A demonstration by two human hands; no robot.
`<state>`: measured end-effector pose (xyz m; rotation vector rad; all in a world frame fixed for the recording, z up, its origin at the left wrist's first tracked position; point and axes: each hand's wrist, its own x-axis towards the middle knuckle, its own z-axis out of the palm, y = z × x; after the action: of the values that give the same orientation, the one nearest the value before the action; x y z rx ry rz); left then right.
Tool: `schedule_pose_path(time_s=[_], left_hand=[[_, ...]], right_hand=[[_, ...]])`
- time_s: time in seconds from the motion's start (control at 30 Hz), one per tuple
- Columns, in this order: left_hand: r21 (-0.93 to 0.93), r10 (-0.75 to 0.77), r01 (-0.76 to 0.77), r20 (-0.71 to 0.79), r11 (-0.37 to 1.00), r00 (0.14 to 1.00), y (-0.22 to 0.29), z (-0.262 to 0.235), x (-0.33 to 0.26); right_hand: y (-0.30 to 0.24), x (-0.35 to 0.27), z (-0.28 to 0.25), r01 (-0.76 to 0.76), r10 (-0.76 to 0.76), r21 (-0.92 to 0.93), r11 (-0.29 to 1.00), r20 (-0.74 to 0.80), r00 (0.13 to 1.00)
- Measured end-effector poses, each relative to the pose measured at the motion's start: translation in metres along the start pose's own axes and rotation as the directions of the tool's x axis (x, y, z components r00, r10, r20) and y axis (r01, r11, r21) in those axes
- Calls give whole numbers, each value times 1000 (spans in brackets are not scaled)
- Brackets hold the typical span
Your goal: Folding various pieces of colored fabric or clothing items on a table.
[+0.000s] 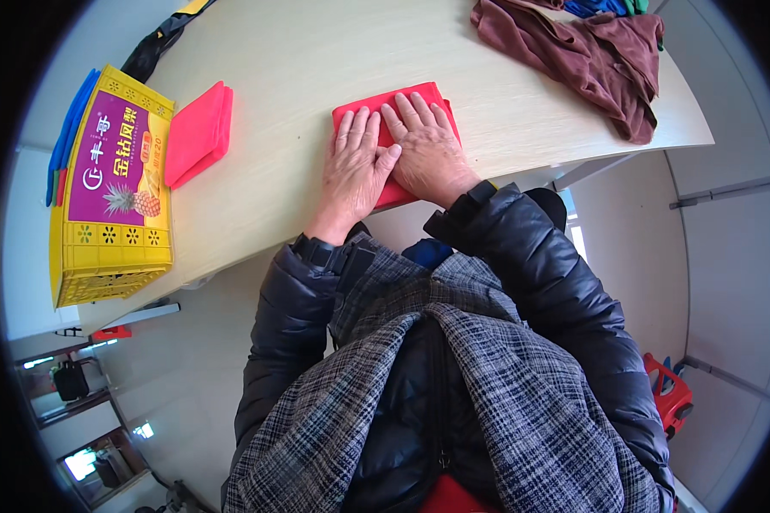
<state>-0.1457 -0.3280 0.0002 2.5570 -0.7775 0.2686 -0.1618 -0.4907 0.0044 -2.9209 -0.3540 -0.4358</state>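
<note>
A folded red cloth (395,195) lies flat on the pale table near its front edge. My left hand (355,167) rests palm down on the left part of the cloth, fingers stretched out. Beside it my right hand (426,150) presses flat on the cloth too, its fingers slightly spread and pointing away from me. The thumbs meet near the middle of the cloth. Much of the cloth is hidden under both hands. To the left, a second folded red cloth (199,135) lies next to a yellow plastic crate.
The yellow crate (111,272) stands at the table's left edge, with blue cloth (70,128) over its far rim. A crumpled brown cloth (586,64) lies at the back right by blue and green fabric. A red stool (672,395) stands on the floor at right.
</note>
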Motion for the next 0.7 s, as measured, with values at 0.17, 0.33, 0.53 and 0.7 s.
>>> schedule_pose_path(time_s=[0.17, 0.33, 0.53, 0.7], left_hand=[[19, 13, -13, 10, 1000, 1000, 2, 0, 0], [72, 4, -4, 11, 997, 1000, 2, -1, -2], [104, -22, 17, 46, 994, 999, 6, -8, -9], [111, -44, 40, 39, 993, 998, 4, -10, -18]], right_hand=[[11, 2, 1, -38, 39, 55, 998, -9, 999], [20, 2, 1, -85, 87, 84, 993, -20, 996], [24, -3, -5, -121, 122, 55, 991, -10, 992], [30, -9, -8, -161, 163, 88, 983, -17, 987]])
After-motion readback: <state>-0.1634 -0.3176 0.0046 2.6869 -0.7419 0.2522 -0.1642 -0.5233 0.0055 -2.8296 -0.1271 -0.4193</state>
